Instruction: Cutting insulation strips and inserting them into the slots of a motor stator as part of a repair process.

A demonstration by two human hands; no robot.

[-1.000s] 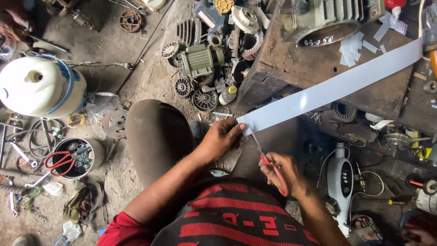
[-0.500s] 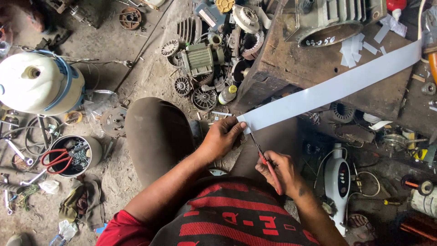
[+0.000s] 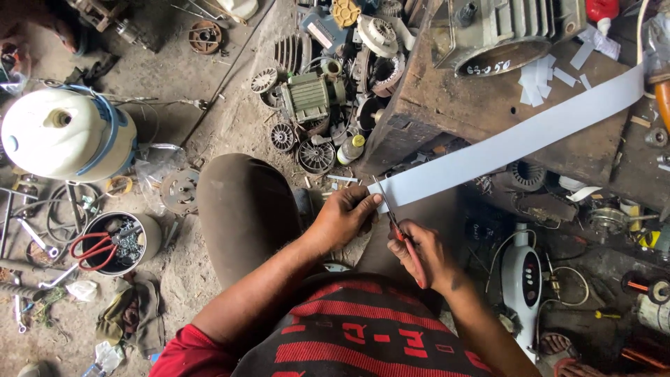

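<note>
- The near end of a long white strip point(image 3: 513, 143) is pinched in the left hand point(image 3: 343, 218); the rest is laid across the wooden desk point(image 3: 447, 105).
- Red-handled scissors point(image 3: 399, 234) are gripped in the right hand point(image 3: 426, 255), blades set at the strip's end.
- Small white offcuts point(image 3: 537, 78) are seen on the desk; most of the strip appears uncut.

A small plastic bottle with a yellow cap and pale label point(image 3: 351, 149) stands on the floor among metal parts, just left of the wooden table point(image 3: 447, 105). No screens or signs show.
</note>
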